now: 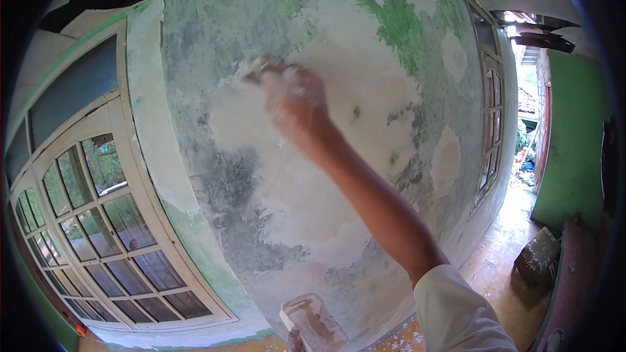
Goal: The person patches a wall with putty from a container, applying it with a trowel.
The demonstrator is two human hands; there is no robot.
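Note:
My right hand [297, 101], blurred by motion and coated with white filler, is closed around what looks like a putty knife [259, 68]. Its blade edge is against the wall [372, 85], at the upper left of a broad off-white patch of wall filler [306, 182]. Bare grey and old green paint show around the patch. At the bottom, a filler-smeared rectangular tray [303, 303] is held up in front of the wall. My left hand [295, 340] grips its left side; only a small, putty-covered part of that hand shows.
Paned white-framed doors [98, 221] stand on the left, past the wall's corner. A wooden window [490, 104] is set in the wall's right part. On the right, a stained box-like container [538, 254] sits on the tiled floor [486, 248], by a green wall [574, 137].

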